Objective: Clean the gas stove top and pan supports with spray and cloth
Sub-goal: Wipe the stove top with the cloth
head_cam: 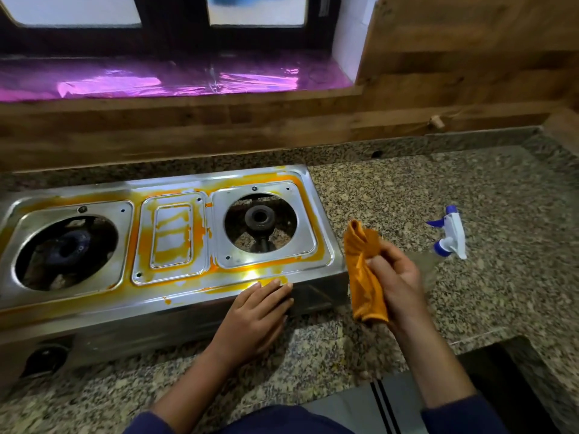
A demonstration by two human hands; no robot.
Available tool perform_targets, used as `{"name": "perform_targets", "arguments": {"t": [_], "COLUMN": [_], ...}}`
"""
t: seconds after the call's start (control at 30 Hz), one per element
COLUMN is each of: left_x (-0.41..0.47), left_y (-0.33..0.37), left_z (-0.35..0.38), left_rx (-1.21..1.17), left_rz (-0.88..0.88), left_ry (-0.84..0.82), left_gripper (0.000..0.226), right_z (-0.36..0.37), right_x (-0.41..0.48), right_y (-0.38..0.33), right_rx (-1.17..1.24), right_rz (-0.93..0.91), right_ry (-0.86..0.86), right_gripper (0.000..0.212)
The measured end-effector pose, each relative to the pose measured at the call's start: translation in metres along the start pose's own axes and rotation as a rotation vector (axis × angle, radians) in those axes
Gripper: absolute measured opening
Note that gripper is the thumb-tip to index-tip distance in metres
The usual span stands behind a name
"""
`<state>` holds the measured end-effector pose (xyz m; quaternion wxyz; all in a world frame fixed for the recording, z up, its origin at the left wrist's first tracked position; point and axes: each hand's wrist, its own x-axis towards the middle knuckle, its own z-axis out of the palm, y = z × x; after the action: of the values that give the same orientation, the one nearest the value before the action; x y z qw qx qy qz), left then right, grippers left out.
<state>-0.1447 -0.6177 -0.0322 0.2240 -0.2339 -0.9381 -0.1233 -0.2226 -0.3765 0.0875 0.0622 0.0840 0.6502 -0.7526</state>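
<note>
A steel two-burner gas stove [94,296] lies on the granite counter, its top smeared with orange stains around both burner openings and the middle panel. No pan supports are in view. My left hand [257,314] rests flat on the stove's front right edge, fingers straight. My right hand [394,283] grips a crumpled orange cloth [363,277] just off the stove's right end, held above the counter. A clear spray bottle with a white and blue trigger head [451,236] lies on its side on the counter to the right of the cloth.
The granite counter [407,195] stretches right of the stove to a wooden back wall [470,73]. A windowsill covered in shiny purple foil [156,79] runs behind the stove. A dark gap [501,371] opens at the counter's front right.
</note>
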Motion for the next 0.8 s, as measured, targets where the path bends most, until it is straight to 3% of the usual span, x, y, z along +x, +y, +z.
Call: {"name": "perform_targets", "arguments": {"t": [0.1,0.17,0.23,0.27,0.5,0.8], "left_x": [-0.001,-0.007,-0.017,-0.024,-0.084,-0.115], "left_y": [0.001,0.000,-0.003,-0.004,-0.023,-0.056], "left_z": [-0.004,-0.010,-0.018,-0.024,-0.057,-0.079], "left_rx": [-0.047,-0.079,-0.072,-0.059,0.055,0.001], "left_rz": [-0.023,-0.042,-0.066,-0.090,-0.355,-0.388], "left_ry": [-0.012,-0.014,-0.003,0.003,0.045,0.100], "left_gripper": [0.036,0.040,0.043,0.046,0.047,0.041], "right_z": [0.032,0.047,0.054,0.056,0.068,0.207], "right_x": [0.026,0.044,0.056,0.059,0.049,-0.005], "right_y": [0.009,0.030,0.054,0.063,0.077,0.104], "right_rx": [-0.392,-0.847,-1.273,-1.376,-1.492,-1.433], "right_rz": [-0.320,-0.509,-0.596,-0.601,-0.615,-0.630], "right_ry": [-0.012,-0.093,-0.204,-0.265,-0.381,-0.644], "right_gripper": [0.033,0.032,0.047,0.056,0.073,0.081]}}
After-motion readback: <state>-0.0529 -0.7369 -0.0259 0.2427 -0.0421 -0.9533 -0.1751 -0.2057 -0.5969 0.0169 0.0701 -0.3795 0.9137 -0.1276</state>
